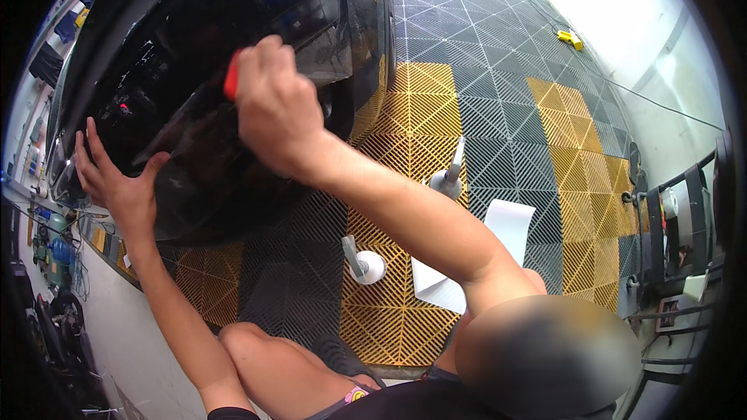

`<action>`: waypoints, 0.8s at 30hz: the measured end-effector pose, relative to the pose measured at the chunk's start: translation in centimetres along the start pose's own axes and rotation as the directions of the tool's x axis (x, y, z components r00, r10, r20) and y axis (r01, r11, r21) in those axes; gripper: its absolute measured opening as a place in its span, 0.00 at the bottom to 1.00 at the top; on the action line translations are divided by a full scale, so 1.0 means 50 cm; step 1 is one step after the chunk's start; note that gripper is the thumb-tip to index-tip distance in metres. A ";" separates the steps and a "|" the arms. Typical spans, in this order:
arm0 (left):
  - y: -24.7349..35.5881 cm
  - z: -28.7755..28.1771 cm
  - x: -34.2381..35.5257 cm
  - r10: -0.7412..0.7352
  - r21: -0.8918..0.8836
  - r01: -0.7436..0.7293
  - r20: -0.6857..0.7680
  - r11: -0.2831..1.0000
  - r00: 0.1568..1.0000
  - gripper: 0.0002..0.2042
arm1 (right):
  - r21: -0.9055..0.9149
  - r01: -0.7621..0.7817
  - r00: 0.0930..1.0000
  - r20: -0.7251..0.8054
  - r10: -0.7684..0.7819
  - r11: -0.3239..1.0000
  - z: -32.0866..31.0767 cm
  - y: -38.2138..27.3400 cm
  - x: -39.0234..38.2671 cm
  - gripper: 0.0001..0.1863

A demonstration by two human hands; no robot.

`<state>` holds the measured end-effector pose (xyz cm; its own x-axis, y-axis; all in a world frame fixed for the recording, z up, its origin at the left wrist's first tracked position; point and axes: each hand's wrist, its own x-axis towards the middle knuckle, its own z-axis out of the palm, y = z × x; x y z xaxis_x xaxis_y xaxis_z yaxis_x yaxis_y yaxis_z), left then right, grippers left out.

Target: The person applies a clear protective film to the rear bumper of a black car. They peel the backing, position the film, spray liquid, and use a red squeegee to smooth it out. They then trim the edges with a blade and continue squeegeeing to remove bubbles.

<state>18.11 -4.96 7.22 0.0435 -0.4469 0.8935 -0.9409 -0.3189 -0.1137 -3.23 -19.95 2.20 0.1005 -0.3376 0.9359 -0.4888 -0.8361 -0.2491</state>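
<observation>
Fingers of the right hand [280, 105] wrap around a small red tool [233, 76] at a glossy black car panel [208, 190]; whether it touches, I cannot tell. Spread wide, the left hand [120, 187] rests at the panel's left side. Two spray bottles [368, 267] stand on yellow floor tiles [389, 330].

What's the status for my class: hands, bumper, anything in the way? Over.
Right hand closed on red tool, mostly hidden. Left hand open at black car bumper. Two spray bottles on floor tiles, not blocking hands.
</observation>
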 end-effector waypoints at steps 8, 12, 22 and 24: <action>-0.003 0.001 0.002 -0.004 0.034 0.004 0.004 0.999 1.000 0.60 | 0.204 -0.330 0.931 -0.091 0.354 0.922 -0.053 0.189 0.034 0.13; -0.001 0.001 0.000 -0.003 0.018 0.003 -0.005 1.000 1.000 0.60 | 0.193 -0.169 0.985 0.010 0.170 0.966 -0.055 0.031 0.003 0.14; 0.002 0.000 0.000 -0.017 0.001 0.017 -0.007 1.000 1.000 0.59 | 0.292 -0.551 0.829 0.090 0.552 0.782 -0.073 0.265 0.076 0.15; 0.004 -0.002 0.000 -0.014 -0.019 0.014 -0.008 1.000 1.000 0.59 | 0.388 -0.504 0.838 0.002 0.546 0.771 -0.104 0.279 0.071 0.15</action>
<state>17.88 -4.95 7.22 0.0538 -0.4359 0.8984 -0.9465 -0.3091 -0.0932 -14.20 -30.59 3.35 -0.1808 -0.7405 0.6473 -0.0915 -0.6426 -0.7607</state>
